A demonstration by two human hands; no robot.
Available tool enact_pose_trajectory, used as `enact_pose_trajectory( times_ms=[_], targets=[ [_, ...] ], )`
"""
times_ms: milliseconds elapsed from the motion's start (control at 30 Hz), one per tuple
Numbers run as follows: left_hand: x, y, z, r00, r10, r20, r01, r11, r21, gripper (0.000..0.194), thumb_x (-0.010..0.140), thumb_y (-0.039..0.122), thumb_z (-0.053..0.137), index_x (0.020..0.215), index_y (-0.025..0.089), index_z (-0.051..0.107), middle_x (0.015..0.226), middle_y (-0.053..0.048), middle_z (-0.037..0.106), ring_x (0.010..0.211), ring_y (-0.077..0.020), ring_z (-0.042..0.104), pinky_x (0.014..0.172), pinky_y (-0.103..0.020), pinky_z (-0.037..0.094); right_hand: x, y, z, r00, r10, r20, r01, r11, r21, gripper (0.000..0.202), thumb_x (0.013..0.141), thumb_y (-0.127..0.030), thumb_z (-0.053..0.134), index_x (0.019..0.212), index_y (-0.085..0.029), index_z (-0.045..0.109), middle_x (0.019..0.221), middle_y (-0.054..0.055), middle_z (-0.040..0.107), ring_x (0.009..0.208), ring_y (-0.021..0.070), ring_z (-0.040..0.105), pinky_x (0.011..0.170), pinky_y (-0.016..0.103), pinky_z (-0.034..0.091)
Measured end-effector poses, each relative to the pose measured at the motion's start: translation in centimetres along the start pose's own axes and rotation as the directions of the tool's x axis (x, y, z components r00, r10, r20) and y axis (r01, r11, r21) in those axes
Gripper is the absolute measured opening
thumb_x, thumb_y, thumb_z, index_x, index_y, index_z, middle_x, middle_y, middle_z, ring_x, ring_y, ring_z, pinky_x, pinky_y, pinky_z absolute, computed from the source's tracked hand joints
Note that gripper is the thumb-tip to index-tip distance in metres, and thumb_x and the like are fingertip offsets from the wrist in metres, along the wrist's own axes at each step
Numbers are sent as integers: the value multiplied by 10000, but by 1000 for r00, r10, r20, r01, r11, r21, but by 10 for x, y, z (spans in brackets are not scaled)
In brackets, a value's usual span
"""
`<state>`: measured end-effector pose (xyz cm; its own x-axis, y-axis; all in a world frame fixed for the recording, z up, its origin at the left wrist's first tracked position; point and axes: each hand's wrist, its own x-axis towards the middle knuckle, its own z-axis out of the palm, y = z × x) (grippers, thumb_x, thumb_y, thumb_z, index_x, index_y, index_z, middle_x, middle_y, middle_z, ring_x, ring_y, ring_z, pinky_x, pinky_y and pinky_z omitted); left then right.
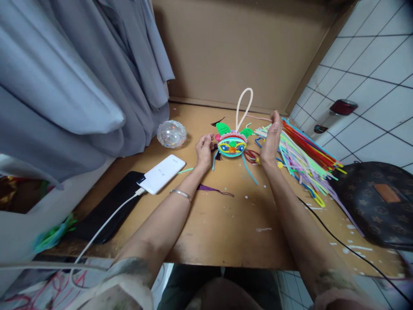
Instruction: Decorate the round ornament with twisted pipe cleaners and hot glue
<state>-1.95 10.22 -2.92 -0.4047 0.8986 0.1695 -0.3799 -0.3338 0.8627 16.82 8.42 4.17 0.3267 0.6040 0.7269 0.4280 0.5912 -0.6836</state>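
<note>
A colourful lion-head ornament made of pipe cleaners (pixel 232 147) stands on the table between my hands. It has green ears, blue eyes, an orange nose and a tall white loop (pixel 244 105) on top. My left hand (pixel 204 150) is beside its left side, fingers loosely bent, near a dark tassel; I see nothing held in it. To the right, my right hand (pixel 271 140) is upright with fingers stretched out and palm towards the ornament, apart from it. Blue pipe-cleaner ends (pixel 250 170) hang from the ornament onto the tabletop.
Bundled pipe cleaners (pixel 303 150) lie at the right, beside a dark patterned bag (pixel 377 206). A clear round container (pixel 171 134), a white power bank (pixel 163 173) with cable and a black case (pixel 111 209) are left. A purple tassel (pixel 211 188) lies in front. Grey curtain (pixel 106 73) hangs left.
</note>
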Motion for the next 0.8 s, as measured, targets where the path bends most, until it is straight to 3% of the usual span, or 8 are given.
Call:
enact_pose_trajectory(
  times_ms=[200, 267, 333, 433, 467, 567, 733, 800],
  targets=[
    [0, 2, 0, 1000, -10, 2, 10, 1000, 6, 299, 865, 500, 702, 845, 202, 717, 809, -36, 650, 630, -108, 523, 578, -232, 443, -8, -70, -28, 905, -303, 298, 328, 944, -35, 799, 985, -754, 146, 1653, -316, 172, 1739, 22, 167, 1633, 288, 68, 1312, 580, 112],
    [0, 4, -1, 1000, -24, -13, 24, 1000, 4, 281, 877, 472, 694, 844, 195, 719, 817, -38, 652, 637, -105, 529, 585, -229, 444, -35, -88, -35, 855, -285, 433, 343, 938, -60, 798, 982, -756, 183, 1663, -345, 127, 1736, 0, 208, 1635, 307, 44, 1315, 575, 109],
    [0, 6, -1, 999, -45, -29, 45, 999, 5, 260, 891, 439, 680, 853, 185, 723, 815, -35, 648, 635, -100, 526, 589, -223, 445, -75, -91, -37, 671, -273, 689, 416, 908, -46, 907, 926, -809, 337, 1665, -313, 165, 1697, 45, 334, 1623, 356, 113, 1310, 608, 128],
    [0, 7, -3, 997, -61, -38, 61, 998, 3, 243, 897, 417, 673, 871, 182, 728, 816, -30, 647, 628, -90, 527, 586, -211, 442, -133, -73, -35, 269, -131, 954, 466, 884, -10, 911, 951, -748, 385, 1634, -152, 296, 1648, 204, 394, 1570, 349, 304, 1280, 593, 260],
    [0, 7, -3, 997, -61, -37, 62, 998, 4, 243, 896, 421, 675, 873, 185, 727, 820, -29, 649, 629, -88, 532, 584, -208, 442, -144, -66, -33, 207, -82, 975, 473, 881, -26, 908, 956, -741, 385, 1615, -119, 334, 1652, 227, 372, 1571, 347, 302, 1279, 596, 257],
    [1, 6, -4, 997, -65, -42, 65, 998, -3, 241, 895, 421, 675, 867, 187, 725, 828, -30, 652, 631, -85, 544, 583, -204, 445, -145, -54, -29, 267, -35, 963, 354, 933, -64, 979, 928, -813, 306, 1596, -101, 372, 1674, 220, 327, 1590, 344, 254, 1293, 613, 183],
    [2, 3, -4, 998, -56, -38, 56, 998, -16, 241, 891, 415, 679, 859, 180, 725, 833, -36, 656, 622, -87, 542, 582, -215, 455, -92, -62, -30, 611, 144, 778, -299, 953, 58, 911, 921, -846, 126, 1541, -289, 495, 1546, 77, 565, 1505, 234, 435, 1266, 462, 313],
    [2, 2, -4, 998, -41, -37, 40, 999, -14, 264, 891, 438, 677, 864, 180, 725, 832, -42, 662, 625, -90, 545, 581, -215, 454, -79, -65, -32, 615, 184, 767, -383, 920, 86, 989, 925, -771, -93, 1529, -271, 511, 1434, 102, 658, 1387, 230, 569, 1176, 479, 428]
  ],
)
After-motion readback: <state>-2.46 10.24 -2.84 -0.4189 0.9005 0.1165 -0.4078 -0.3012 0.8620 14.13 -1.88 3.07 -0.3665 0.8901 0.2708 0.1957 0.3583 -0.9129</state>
